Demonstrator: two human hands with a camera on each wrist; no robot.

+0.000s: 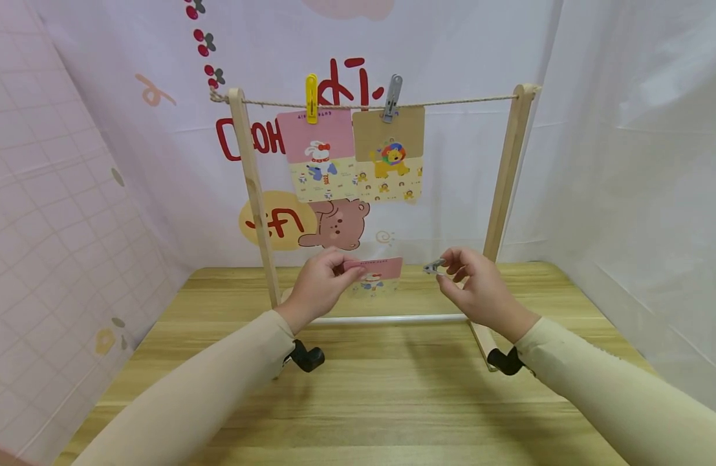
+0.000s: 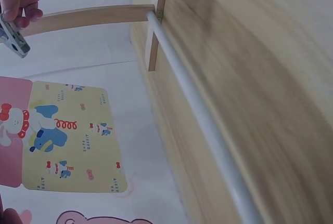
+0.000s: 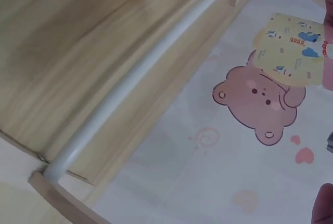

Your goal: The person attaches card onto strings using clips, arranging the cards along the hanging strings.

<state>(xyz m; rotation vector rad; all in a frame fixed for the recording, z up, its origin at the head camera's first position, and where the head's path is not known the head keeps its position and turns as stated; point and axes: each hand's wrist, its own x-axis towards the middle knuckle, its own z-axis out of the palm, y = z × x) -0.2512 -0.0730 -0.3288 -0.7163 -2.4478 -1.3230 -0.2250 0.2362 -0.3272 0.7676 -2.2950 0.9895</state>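
Note:
My left hand [image 1: 319,285] pinches a pink and pale-yellow card [image 1: 381,267] by its left edge, thumb in front. A rabbit in a red bow and a blue animal are printed on it, plain in the left wrist view on the card [image 2: 78,135]. To its right, my right hand [image 1: 477,285] holds a grey clothespin [image 1: 433,266] between thumb and fingers. A small gap lies between clothespin and card. Above them, a yellow clothespin [image 1: 312,97] clips a pink card [image 1: 319,155] to a rope [image 1: 462,102], and a grey clothespin [image 1: 392,100] clips a tan lion card [image 1: 389,136].
The rope runs between two wooden posts, the left post [image 1: 253,188] and the right post [image 1: 507,175]. A white rod [image 1: 392,318] joins them low down, over the wood-grain table [image 1: 381,395]. Behind hangs a printed white cloth [image 1: 451,213] with a bear picture [image 1: 340,223].

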